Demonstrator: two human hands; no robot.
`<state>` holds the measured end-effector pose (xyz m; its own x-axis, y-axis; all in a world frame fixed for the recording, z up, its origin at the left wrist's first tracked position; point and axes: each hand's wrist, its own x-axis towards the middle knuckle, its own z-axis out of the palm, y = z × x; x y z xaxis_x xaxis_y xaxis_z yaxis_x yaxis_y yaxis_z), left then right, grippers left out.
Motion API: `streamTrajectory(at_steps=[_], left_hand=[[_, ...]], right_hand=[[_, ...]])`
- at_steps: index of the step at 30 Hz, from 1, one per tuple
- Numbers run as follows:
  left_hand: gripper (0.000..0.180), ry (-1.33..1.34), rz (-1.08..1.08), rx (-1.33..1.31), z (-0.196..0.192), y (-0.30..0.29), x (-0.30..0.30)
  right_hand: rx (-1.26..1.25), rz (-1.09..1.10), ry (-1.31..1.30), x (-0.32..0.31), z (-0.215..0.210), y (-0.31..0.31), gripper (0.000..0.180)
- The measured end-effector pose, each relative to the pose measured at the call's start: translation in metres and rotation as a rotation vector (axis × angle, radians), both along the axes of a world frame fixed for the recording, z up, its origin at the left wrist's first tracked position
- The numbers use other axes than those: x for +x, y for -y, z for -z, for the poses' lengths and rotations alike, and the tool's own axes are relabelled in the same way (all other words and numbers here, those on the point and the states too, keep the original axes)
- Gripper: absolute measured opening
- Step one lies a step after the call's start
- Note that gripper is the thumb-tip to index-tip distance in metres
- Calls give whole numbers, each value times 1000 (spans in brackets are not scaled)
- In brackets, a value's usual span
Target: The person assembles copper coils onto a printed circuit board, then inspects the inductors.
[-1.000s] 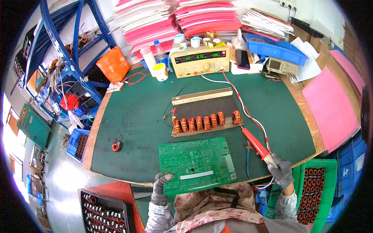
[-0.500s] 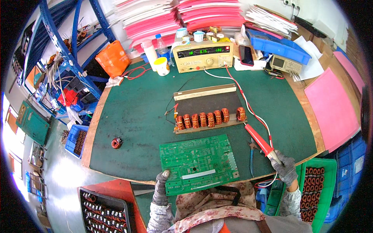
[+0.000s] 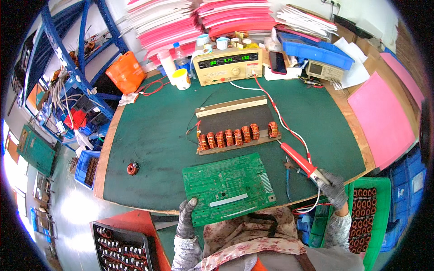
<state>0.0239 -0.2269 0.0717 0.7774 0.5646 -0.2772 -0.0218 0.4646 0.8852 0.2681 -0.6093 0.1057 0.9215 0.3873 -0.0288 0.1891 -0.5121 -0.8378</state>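
Note:
My left hand (image 3: 186, 219) grips a green circuit board (image 3: 235, 180) at its near-left corner, thumb on top. The board lies tilted over the table's front edge. My gloved right hand (image 3: 333, 192) is closed round the rear end of a red test probe (image 3: 296, 156). The probe's tip reaches the right end of a flat test fixture (image 3: 233, 118), close to the last coil; contact cannot be made out. Several copper-wound toroid coils (image 3: 229, 137) stand in a row along the fixture's near edge, with a gap before the rightmost coil (image 3: 272, 129).
A beige bench meter (image 3: 226, 67) with lit green digits stands at the back, its cables running to the probe. Blue-handled pliers (image 3: 288, 180) lie beside the board. A loose coil (image 3: 132, 168) rests at left. A green crate (image 3: 382, 198) of coils stands at lower right.
The view has shifted slightly, moving the bench contents left in the picture. The meter's digits have changed. Both hands keep their holds, and the probe tip stays at the fixture's right end.

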Motion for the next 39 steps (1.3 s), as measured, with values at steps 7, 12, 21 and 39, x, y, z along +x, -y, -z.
streamTrajectory(at_steps=[7, 12, 21, 39], left_hand=[[46, 18, -67, -18, 8, 1, 3], [45, -42, -28, 82, 2, 0, -2], [41, -43, -147, 91, 10, -1, -5], [51, 99, -9, -67, 10, -9, -7]], right_hand=[[-137, 31, 496, 38, 6, -40, 56], [-427, 111, 481, 70, 35, -80, 57], [-644, -142, 270, -4, 14, -114, 43], [-248, -246, 639, 103, 16, -198, 49]])
